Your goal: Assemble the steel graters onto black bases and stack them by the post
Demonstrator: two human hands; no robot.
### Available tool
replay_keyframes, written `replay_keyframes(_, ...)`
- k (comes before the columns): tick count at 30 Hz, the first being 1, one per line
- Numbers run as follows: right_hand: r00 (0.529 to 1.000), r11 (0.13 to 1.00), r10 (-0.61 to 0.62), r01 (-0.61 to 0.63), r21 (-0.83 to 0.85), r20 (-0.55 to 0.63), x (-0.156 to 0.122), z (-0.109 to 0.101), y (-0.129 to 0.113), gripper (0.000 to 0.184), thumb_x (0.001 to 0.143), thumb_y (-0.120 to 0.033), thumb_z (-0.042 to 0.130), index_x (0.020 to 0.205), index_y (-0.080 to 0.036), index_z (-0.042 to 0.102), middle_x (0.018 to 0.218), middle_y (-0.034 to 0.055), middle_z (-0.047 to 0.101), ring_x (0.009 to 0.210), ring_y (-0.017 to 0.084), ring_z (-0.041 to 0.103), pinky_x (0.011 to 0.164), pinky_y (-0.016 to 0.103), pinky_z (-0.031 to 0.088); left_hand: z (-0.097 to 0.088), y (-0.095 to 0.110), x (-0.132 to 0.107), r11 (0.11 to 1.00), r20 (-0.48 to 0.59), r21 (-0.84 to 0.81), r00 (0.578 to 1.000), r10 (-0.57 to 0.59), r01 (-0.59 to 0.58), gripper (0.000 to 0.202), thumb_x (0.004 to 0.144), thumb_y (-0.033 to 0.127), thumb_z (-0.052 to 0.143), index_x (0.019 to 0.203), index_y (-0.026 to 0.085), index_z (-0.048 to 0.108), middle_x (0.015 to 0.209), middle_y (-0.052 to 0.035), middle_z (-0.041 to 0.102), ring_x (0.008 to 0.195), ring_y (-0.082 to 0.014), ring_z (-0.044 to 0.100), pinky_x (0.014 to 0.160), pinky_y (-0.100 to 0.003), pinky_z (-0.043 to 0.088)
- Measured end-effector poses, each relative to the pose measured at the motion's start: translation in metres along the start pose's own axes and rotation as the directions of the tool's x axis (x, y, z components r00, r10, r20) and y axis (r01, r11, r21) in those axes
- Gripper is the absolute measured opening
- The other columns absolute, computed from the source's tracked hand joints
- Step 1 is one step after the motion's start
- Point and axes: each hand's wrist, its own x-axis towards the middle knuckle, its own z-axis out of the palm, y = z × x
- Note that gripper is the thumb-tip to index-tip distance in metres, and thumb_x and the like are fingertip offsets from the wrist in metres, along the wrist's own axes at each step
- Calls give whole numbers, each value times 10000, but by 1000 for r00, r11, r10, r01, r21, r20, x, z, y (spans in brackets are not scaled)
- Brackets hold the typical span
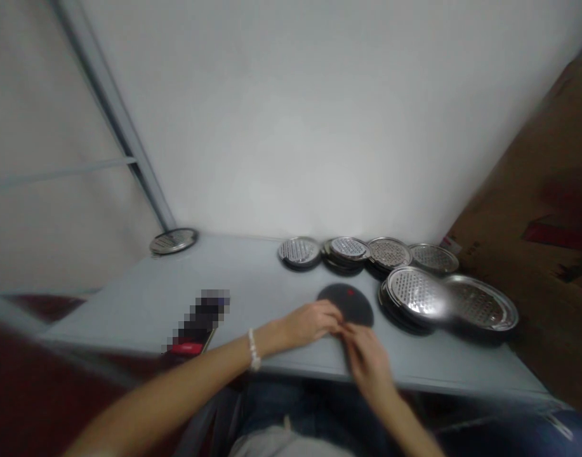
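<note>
Hands (314,322) meet, pinched, at the near edge of a dark disc (352,306), presumably for fine control; what they grasp is unclear.

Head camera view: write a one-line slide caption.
Left hand and right hand meet at the near edge of a dark disc on a grey table, patterned metal discs stacked nearby.

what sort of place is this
Likely a small workshop or a storeroom's work corner, though one view can't settle it. Patterned metal discs lie in stacks on a plain table against a bare wall, and what looks like a big cardboard box stands at the right.
</note>
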Motion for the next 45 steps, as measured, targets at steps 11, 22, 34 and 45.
replay_keyframes(11,997,995,4,-11,-97,-74,-9,1,7,215,1041,-239,470,1131,-209,663,995,89,741,924,243,672,810,410,593,28,35,-3,941,-35,244,972,-232,233,376,930,296,669,1267,139,611,1440,-127,601,1384,-260,501,1159,-379,384)
replay_keyframes(22,980,975,-198,198,-103,12,-14,-11,18,334,1033,-193,467,1326,-244,619,1085,75,756,968,236,697,821,372,617,25,39,-10,887,-48,385,965,-257,255,211,943,346,623,1083,190,656,1377,-75,654,1278,-230,587,1046,-363,443)
replay_keyframes(34,945,937,-326,328,-118,32,10,-7,-10,468,1027,-96,421,1469,-220,512,1138,88,755,1027,248,681,839,384,626,16,47,-34,829,-108,448,941,-321,335,354,901,446,693,1135,188,628,1332,-86,664,1234,-274,593,1032,-424,456)
replay_keyframes(45,982,986,-168,168,-11,-81,54,0,-39,461,995,-105,498,1433,-243,532,1249,116,712,1131,278,660,929,493,593,-74,0,-74,687,-534,-11,577,-618,726,358,948,379,636,1260,217,574,1061,-77,763,889,-250,723,816,-369,554)
